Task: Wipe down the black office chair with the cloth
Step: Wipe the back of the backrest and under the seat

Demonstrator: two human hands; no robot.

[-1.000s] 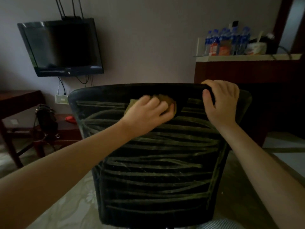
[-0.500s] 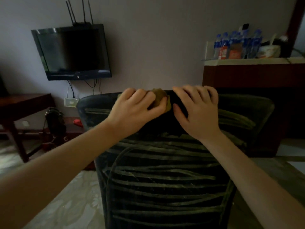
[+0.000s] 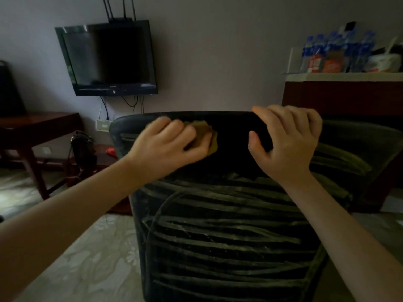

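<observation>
Hands, two of them and bare, are on the top band of one black office chair (image 3: 229, 236), whose backrest faces the camera with pale streaks across it. The left hand (image 3: 168, 147) presses one bunched yellowish cloth (image 3: 207, 136) against the near face of that band, its grip curled round the cloth. The right hand (image 3: 287, 144), near it but apart, has its grip closed on the chair's top edge, fingers hooked over, thumb on the near face. One dark television (image 3: 109, 59) hangs on the wall. The bottles (image 3: 340, 49) on the bench (image 3: 340, 77) at right are too blurred to count.
</observation>
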